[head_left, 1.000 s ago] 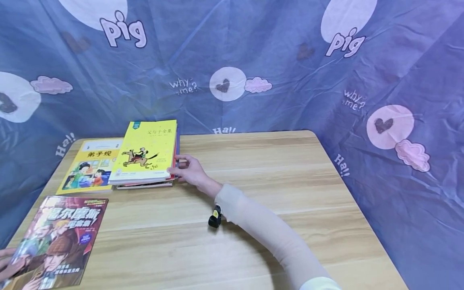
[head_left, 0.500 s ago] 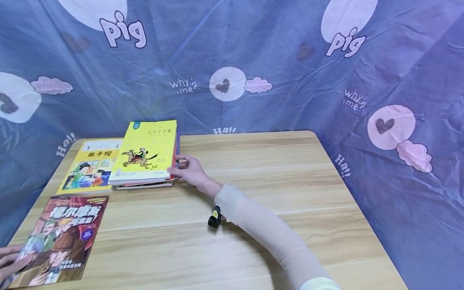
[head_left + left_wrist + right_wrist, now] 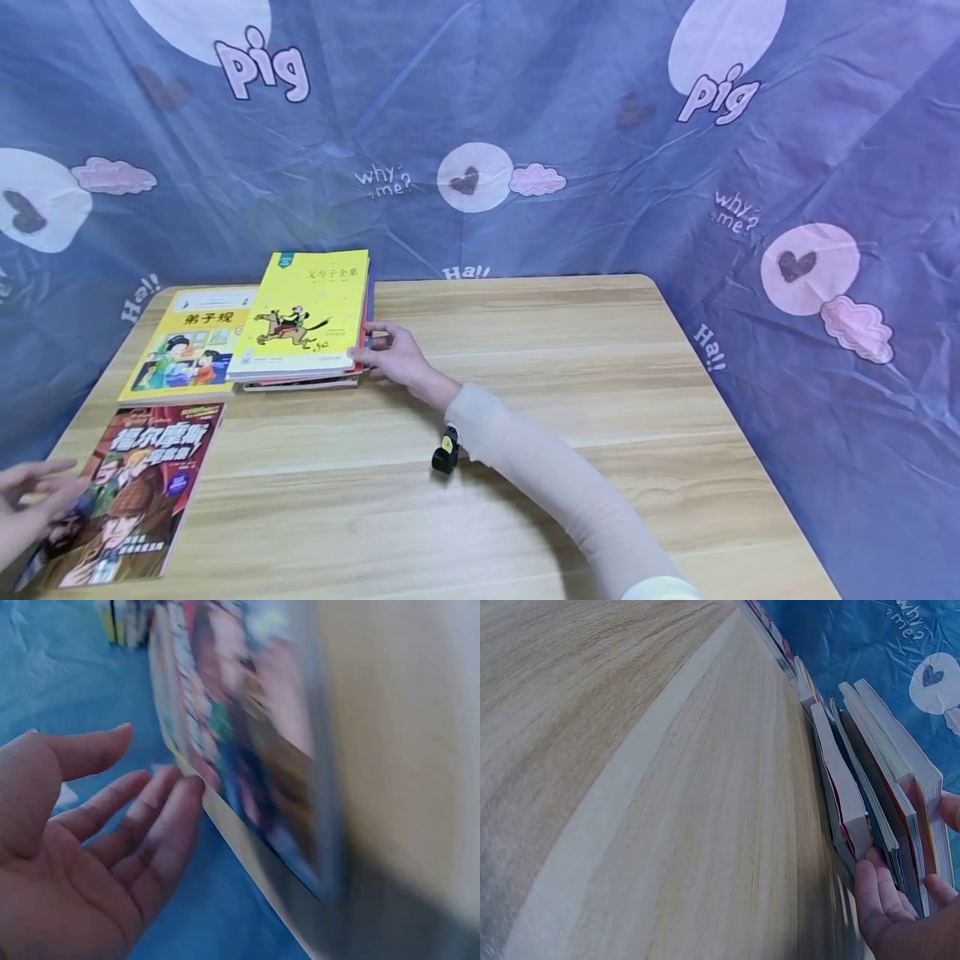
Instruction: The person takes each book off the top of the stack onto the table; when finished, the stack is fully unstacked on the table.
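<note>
Left hand (image 3: 33, 508): released, beside glossy dark-red paperback (image 3: 142, 500), front left of pale wooden table (image 3: 330, 492). Right hand (image 3: 397, 357): unclenched, against yellow-topped book stack (image 3: 300, 321), back left. Apparent step: straightening; likely next need: light nudge.

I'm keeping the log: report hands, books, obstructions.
Right hand touching right side of book stack. Left hand open at left edge of Sherlock Holmes book, contact unclear. Cover faces up. No obstruction seen.
</note>
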Demonstrator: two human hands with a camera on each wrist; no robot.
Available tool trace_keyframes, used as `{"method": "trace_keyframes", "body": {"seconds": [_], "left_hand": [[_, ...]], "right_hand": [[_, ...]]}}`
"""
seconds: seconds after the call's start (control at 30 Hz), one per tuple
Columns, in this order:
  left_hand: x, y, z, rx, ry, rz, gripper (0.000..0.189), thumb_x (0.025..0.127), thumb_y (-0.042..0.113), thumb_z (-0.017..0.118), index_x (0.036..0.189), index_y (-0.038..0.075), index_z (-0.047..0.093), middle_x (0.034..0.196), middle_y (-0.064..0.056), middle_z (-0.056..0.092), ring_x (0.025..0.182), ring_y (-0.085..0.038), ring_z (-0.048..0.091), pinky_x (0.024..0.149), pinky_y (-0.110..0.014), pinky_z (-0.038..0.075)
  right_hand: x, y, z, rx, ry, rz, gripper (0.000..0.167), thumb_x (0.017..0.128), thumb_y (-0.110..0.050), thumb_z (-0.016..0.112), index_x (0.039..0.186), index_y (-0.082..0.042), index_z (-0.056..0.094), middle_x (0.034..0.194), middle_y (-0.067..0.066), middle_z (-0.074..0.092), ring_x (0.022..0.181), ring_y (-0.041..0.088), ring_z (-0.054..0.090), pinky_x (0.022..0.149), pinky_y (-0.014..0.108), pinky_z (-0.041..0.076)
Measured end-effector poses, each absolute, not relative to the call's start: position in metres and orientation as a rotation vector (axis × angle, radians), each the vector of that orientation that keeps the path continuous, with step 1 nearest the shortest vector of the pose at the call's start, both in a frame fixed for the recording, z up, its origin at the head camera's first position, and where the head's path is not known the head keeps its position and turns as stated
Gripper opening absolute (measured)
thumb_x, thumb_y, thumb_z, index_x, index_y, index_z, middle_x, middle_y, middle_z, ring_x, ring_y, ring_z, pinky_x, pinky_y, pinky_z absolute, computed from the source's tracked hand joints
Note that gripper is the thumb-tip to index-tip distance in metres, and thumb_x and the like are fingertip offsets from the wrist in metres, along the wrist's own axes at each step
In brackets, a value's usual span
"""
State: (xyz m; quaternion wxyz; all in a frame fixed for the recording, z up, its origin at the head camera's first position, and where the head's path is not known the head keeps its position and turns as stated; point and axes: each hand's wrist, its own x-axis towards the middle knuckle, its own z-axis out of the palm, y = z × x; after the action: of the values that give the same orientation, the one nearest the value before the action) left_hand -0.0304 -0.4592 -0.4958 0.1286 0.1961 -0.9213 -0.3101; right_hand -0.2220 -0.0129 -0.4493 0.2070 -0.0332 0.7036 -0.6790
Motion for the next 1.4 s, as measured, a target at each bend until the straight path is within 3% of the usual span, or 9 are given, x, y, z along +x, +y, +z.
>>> {"method": "trace_keyframes", "body": {"seconds": [0.07, 0.13, 0.17, 0.4, 0.5, 0.63, 0.87, 1.13, 1.4], "left_hand": [[-0.046, -0.44, -0.472, 0.595, -2.776, -0.892, 0.036, 0.1, 0.003, 0.067, 0.13, -0.014, 0.059, 0.072, -0.007, 0.072, 0.05, 0.011, 0.05, 0.043, -0.024, 0.05], [-0.06, -0.421, -0.451, 0.63, -2.843, -0.94, 0.048, 0.105, 0.012, 0.064, 0.137, -0.02, 0.05, 0.094, -0.04, 0.068, 0.05, 0.0, 0.056, 0.045, -0.029, 0.054], [-0.065, -0.413, -0.442, 0.619, -2.872, -0.966, 0.052, 0.107, 0.018, 0.062, 0.14, -0.019, 0.049, 0.101, -0.042, 0.067, 0.053, -0.001, 0.059, 0.048, -0.03, 0.056], [-0.106, -0.379, -0.413, 0.386, -2.933, -1.142, 0.069, 0.108, 0.04, 0.059, 0.148, -0.015, 0.047, 0.121, -0.039, 0.067, 0.065, 0.0, 0.07, 0.058, -0.028, 0.06], [-0.127, -0.37, -0.411, 0.346, -2.912, -1.329, 0.074, 0.107, 0.043, 0.059, 0.154, -0.011, 0.043, 0.107, -0.007, 0.08, 0.073, 0.001, 0.074, 0.064, -0.025, 0.061], [-0.152, -0.359, -0.414, 0.301, -2.836, -1.524, 0.071, 0.107, 0.04, 0.062, 0.155, -0.007, 0.043, 0.09, 0.034, 0.066, 0.078, 0.004, 0.073, 0.07, -0.025, 0.063], [-0.185, -0.344, -0.42, 0.283, -2.81, -1.526, 0.07, 0.106, 0.041, 0.062, 0.154, -0.008, 0.045, 0.09, 0.029, 0.06, 0.074, 0.005, 0.068, 0.069, -0.026, 0.063], [-0.207, -0.337, -0.425, 0.336, -2.9, -1.44, 0.079, 0.104, 0.057, 0.057, 0.156, -0.002, 0.046, 0.138, -0.025, 0.057, 0.074, 0.009, 0.062, 0.07, -0.024, 0.061], [-0.219, -0.334, -0.426, 0.336, -2.929, -1.344, 0.082, 0.101, 0.064, 0.057, 0.156, 0.005, 0.05, 0.14, -0.019, 0.057, 0.076, 0.007, 0.06, 0.069, -0.022, 0.056]], "right_hand": [[-0.222, -0.013, -0.45, -0.087, 1.961, -1.892, 0.062, 0.091, -0.015, 0.084, 0.147, -0.012, 0.058, 0.128, 0.016, 0.069, 0.084, 0.015, 0.071, 0.08, 0.037, 0.066], [-0.222, -0.013, -0.45, -0.084, 1.963, -1.89, 0.062, 0.091, -0.015, 0.084, 0.147, -0.012, 0.058, 0.127, 0.016, 0.069, 0.084, 0.015, 0.071, 0.079, 0.036, 0.066], [-0.222, -0.013, -0.45, -0.084, 1.965, -1.887, 0.062, 0.09, -0.015, 0.085, 0.147, -0.012, 0.058, 0.127, 0.016, 0.069, 0.084, 0.015, 0.071, 0.079, 0.036, 0.066], [-0.222, -0.014, -0.449, -0.088, 1.97, -1.888, 0.062, 0.091, -0.014, 0.084, 0.147, -0.011, 0.058, 0.128, 0.018, 0.07, 0.085, 0.016, 0.072, 0.079, 0.037, 0.066], [-0.223, -0.014, -0.449, -0.089, 1.971, -1.883, 0.062, 0.091, -0.014, 0.083, 0.148, -0.01, 0.058, 0.129, 0.019, 0.069, 0.085, 0.016, 0.072, 0.081, 0.038, 0.066], [-0.223, -0.013, -0.448, -0.088, 1.972, -1.87, 0.063, 0.092, -0.015, 0.084, 0.149, -0.011, 0.057, 0.129, 0.018, 0.068, 0.087, 0.017, 0.072, 0.082, 0.038, 0.066], [-0.223, -0.014, -0.448, -0.076, 1.967, -1.869, 0.063, 0.091, -0.016, 0.085, 0.147, -0.012, 0.058, 0.129, 0.017, 0.069, 0.087, 0.018, 0.073, 0.082, 0.038, 0.066], [-0.222, -0.014, -0.449, -0.089, 1.97, -1.873, 0.062, 0.091, -0.015, 0.084, 0.147, -0.012, 0.058, 0.126, 0.016, 0.069, 0.084, 0.015, 0.071, 0.082, 0.039, 0.066], [-0.221, -0.013, -0.448, -0.092, 1.971, -1.879, 0.063, 0.091, -0.014, 0.084, 0.148, -0.01, 0.057, 0.127, 0.017, 0.068, 0.083, 0.015, 0.071, 0.082, 0.038, 0.066]]}}
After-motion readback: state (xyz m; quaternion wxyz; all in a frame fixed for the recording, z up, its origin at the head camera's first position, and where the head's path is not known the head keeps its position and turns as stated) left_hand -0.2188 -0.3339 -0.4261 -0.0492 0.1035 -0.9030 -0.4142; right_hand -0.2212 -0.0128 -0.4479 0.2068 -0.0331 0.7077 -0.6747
